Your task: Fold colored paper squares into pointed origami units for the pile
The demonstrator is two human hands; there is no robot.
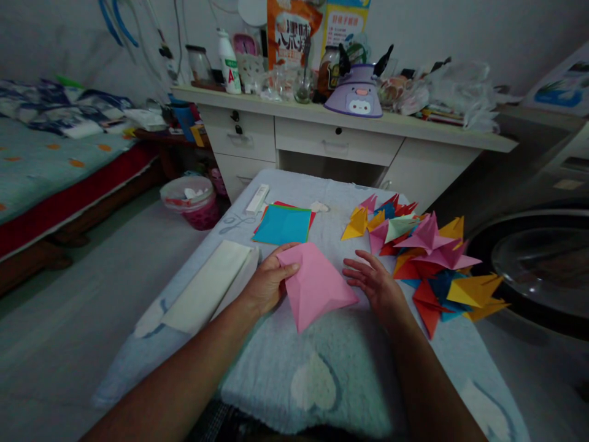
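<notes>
My left hand (pixel 271 280) pinches a pink sheet of origami paper (pixel 317 282) by its left corner, thumb on top. Crease lines run across the sheet, which is held above the cloth-covered table. To its right, my right hand (pixel 372 279) is apart from the paper, its fingers spread and holding nothing. Beyond the left hand lies a stack of square coloured paper (pixel 284 224), blue on top with red and green edges showing. Several folded paper figures (pixel 430 245) in pink, yellow, red and blue are heaped near the right hand.
A long cream-coloured folded item (pixel 211 285) lies at the table's left, with a small white box (pixel 257 199) farther back. Behind stands a white desk (pixel 340 144) crowded with jars, bags and a purple visor hat (pixel 356 92). A pink bucket (pixel 197 205) and a washing machine (pixel 543 252) flank the table.
</notes>
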